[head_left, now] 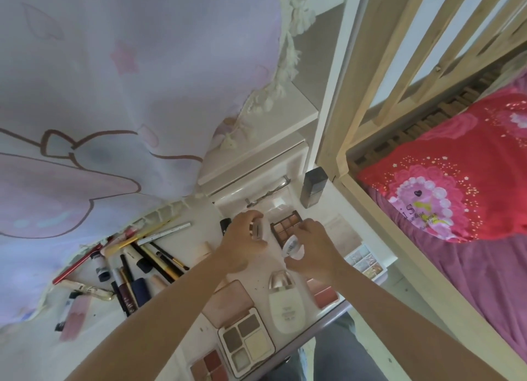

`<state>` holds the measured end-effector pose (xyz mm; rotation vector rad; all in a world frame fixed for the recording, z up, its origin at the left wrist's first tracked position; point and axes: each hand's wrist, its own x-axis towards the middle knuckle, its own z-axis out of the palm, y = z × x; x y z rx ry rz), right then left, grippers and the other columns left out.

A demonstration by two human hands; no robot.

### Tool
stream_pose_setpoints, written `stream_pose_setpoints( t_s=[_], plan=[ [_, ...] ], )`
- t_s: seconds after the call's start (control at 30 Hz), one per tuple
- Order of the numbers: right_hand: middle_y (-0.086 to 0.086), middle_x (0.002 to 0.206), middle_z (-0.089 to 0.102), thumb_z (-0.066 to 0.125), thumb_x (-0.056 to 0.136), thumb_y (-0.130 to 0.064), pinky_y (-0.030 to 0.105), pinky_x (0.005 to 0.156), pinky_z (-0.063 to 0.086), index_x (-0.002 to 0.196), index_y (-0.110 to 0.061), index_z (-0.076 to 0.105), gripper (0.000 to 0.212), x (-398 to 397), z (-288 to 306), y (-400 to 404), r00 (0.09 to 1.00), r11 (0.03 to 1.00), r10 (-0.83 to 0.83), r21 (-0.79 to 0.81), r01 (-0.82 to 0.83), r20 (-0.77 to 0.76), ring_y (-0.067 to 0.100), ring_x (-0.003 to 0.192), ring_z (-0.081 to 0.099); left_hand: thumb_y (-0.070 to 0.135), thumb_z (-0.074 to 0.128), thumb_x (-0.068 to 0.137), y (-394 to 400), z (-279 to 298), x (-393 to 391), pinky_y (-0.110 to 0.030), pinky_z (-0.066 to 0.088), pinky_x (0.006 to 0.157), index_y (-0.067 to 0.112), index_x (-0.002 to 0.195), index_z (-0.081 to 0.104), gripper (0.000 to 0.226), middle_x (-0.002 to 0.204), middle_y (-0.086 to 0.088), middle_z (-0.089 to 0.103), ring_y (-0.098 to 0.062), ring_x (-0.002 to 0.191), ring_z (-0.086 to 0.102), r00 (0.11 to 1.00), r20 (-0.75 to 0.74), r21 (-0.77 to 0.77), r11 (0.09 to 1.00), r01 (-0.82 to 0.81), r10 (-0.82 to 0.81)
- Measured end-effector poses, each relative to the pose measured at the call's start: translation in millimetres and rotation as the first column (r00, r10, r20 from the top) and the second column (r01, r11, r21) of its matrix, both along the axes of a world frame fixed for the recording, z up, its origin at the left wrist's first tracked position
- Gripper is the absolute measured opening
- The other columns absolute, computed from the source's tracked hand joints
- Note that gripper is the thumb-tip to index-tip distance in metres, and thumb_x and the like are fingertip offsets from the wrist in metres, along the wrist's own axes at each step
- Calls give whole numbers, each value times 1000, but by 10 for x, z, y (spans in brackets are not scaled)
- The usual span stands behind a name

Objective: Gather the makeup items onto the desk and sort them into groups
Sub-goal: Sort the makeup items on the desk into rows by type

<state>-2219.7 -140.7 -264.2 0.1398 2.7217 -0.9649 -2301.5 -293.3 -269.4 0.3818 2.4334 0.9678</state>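
At far left, 9 o'clock, a pale curtain (99, 95) with pink cartoon print hangs over the desk (176, 332) edge. Below it, around 8 o'clock, a loose pile of pencils and brushes (154, 255) lies fanned out, with a red pencil (77, 263) at its left, a pink tube (72, 318) nearer the bottom and dark lipstick tubes (128, 295) beside them. Toward center, the left hand (242, 246) has its fingers curled round a small white case with a gold edge (256, 229), held just above the desk. Just right, at 12 o'clock from the hands, a brown eyeshadow palette (285, 226) lies flat, with a dark square bottle (313, 186) standing behind it near the white drawer unit (256, 163). The right hand (313, 249) pinches a small round white compact (292, 250) between thumb and fingers, tilted, close to the left hand but apart from it. At 6 o'clock, a four-pan palette (246, 343), a pink blush compact (231, 303), a red-pan palette (211, 366) and a white bottle with gold cap (285, 303) lie in a group. Right of the bottle sits a coral blush pan (325, 293), then a pale multi-pan palette (365, 262) at the desk edge. Far right, 3 o'clock, a wooden bed rail (399, 81) and red floral bedding (456, 175).
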Motion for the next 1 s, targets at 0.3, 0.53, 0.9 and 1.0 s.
stream_pose_setpoints(
  t_s=[0.3, 0.53, 0.9, 1.0],
  plan=[
    [-5, 130, 48, 56, 82, -32, 32, 102, 25, 124, -20, 46, 45, -128, -211, -367, 998, 968, 41, 246, -50, 44, 18, 127, 33, 11, 69, 75, -115, -82, -161, -18, 38, 75, 8, 117, 42, 51, 106, -7, 56, -18, 94, 53, 996, -39, -157, 985, 77, -84],
    [-5, 134, 46, 54, 85, -33, 39, 107, 17, 122, -20, 47, 40, -88, -282, -457, 993, 917, 91, 382, -114, 75, 22, 133, 25, 25, 64, 80, -174, -152, -172, -31, 40, 83, 8, 114, 45, 42, 115, -9, 57, -26, 105, 54, 982, -119, -373, 923, 96, -150],
    [1, 120, 56, 47, 89, -29, 33, 99, 30, 113, -14, 57, 30, -206, -107, -562, 984, 925, 176, 344, -159, -18, 21, 118, 42, 14, 48, 87, -590, 12, -44, -26, 36, 89, 7, 109, 55, 24, 118, -6, 54, -21, 110, 47, 942, -320, -400, 916, -38, -100],
    [6, 114, 58, 48, 89, -23, 29, 88, 40, 111, -11, 60, 28, -361, -8, -717, 974, 953, 222, 222, -207, -47, 23, 106, 53, 17, 46, 89, -841, 78, 39, -28, 37, 92, 9, 112, 55, 26, 119, -5, 54, -20, 113, 47, 936, -352, -402, 903, -150, -1]
  ],
)
